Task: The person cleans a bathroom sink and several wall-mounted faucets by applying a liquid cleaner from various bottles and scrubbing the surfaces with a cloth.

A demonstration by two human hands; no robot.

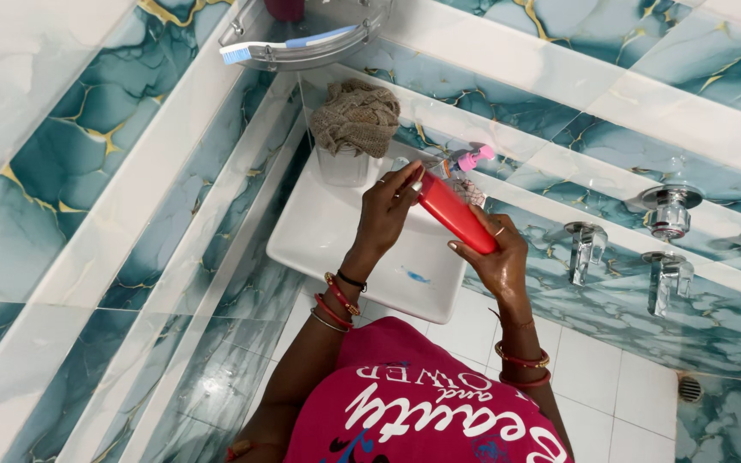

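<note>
My right hand (pixel 497 257) is wrapped around the lower end of a red tube (pixel 454 214), holding it slanted over a white washbasin (pixel 319 240). My left hand (pixel 388 210) pinches the tube's upper end with its fingertips. Just beyond those fingers is a small pink and blue object (pixel 469 158); whether a hand holds it I cannot tell. Both wrists wear red bangles. A blue smear (pixel 414 276) lies on the basin's surface.
A clear cup with a brown knitted cloth (pixel 355 118) stands at the basin's far corner. Above, a glass corner shelf (pixel 328 53) carries a blue and white toothbrush (pixel 289 45). Chrome wall valves (pixel 671 210) line the marbled tile wall at right. A floor drain (pixel 689 388) sits lower right.
</note>
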